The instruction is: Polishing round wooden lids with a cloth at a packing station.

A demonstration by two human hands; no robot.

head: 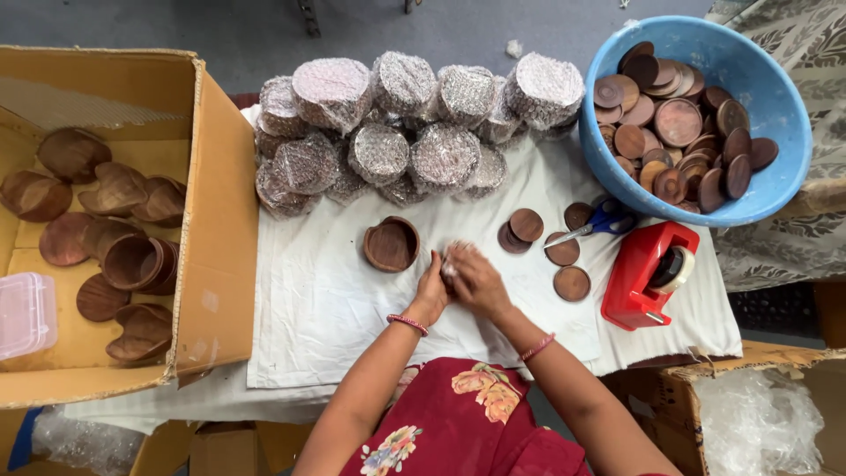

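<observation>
While both my hands close together on a small bubble-wrapped bundle (451, 263), left hand (432, 295) and right hand (476, 280) touching, the wooden bowl (391, 244) sits just left, nearer the left hand.

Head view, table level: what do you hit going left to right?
Clear plastic container → cardboard box of wooden bowls → lone wooden bowl → both hands clasped on a small wrapped item → loose wooden discs → red tape dispenser → blue tub of discs.

1 cardboard box (220, 220), 1 blue tub (775, 159), 1 red tape dispenser (639, 273), 1 scissors (599, 220), 1 wood bowl on cloth (391, 244), 5 loose wood discs (527, 225), approx 15 bubble-wrapped bundles (333, 91), 1 plastic tub (26, 313).
</observation>
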